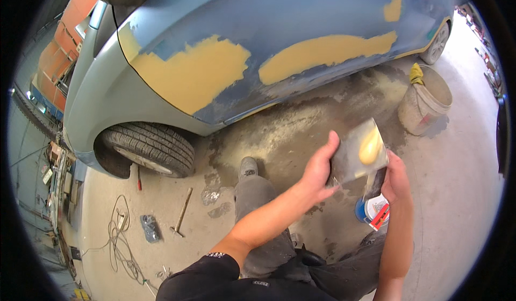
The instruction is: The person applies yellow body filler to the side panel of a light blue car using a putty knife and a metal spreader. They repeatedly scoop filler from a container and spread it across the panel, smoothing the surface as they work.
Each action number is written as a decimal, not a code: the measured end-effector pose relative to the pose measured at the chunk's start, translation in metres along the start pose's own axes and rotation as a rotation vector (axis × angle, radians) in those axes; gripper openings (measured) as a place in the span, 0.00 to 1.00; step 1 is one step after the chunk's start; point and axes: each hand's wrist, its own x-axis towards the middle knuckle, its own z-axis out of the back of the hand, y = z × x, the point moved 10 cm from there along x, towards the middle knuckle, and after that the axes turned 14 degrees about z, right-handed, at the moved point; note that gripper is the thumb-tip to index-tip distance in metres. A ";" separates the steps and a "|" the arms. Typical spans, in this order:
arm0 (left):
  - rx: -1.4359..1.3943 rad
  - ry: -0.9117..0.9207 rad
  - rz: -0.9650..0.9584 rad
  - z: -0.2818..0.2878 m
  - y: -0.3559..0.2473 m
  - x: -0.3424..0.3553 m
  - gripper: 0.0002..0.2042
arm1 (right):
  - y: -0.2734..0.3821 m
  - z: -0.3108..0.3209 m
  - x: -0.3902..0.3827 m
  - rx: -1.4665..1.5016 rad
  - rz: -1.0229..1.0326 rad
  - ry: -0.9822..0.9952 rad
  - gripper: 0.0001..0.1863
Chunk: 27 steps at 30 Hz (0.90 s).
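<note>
My left hand (318, 168) is closed on the edge of a flat grey mixing plate (348, 158), its thumb along the near side. A smooth lump of yellow body filler (369, 146) lies toward the plate's right side. My right hand (396, 180) is closed on a putty knife (374, 184) with a dark handle, beside the plate's lower right corner. Its fingers are partly hidden. Below it on the floor stands a blue can (361, 209), with a red and white tube-like item (379, 217) over it. Ahead is the blue-grey car door (258, 38), with broad yellow filler patches (201, 70).
A dusty bucket (424, 107) with a yellow cloth (416, 74) on its rim stands at the right. The car's front wheel (156, 145) is turned out at the left. A hammer (184, 212), a dark plastic bag (150, 228), a red-handled screwdriver (139, 183) and a coiled cable (121, 242) lie on the floor.
</note>
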 end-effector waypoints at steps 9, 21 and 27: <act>0.010 -0.227 -0.176 0.065 -0.107 -0.040 0.29 | -0.039 0.008 0.017 0.058 0.048 -0.339 0.19; 0.384 -0.285 -0.583 0.128 -0.243 -0.144 0.22 | -0.066 -0.165 -0.024 -0.314 0.520 -0.368 0.13; 0.545 -0.284 -0.710 0.131 -0.278 -0.198 0.23 | -0.039 -0.359 -0.070 -1.337 1.157 -0.092 0.20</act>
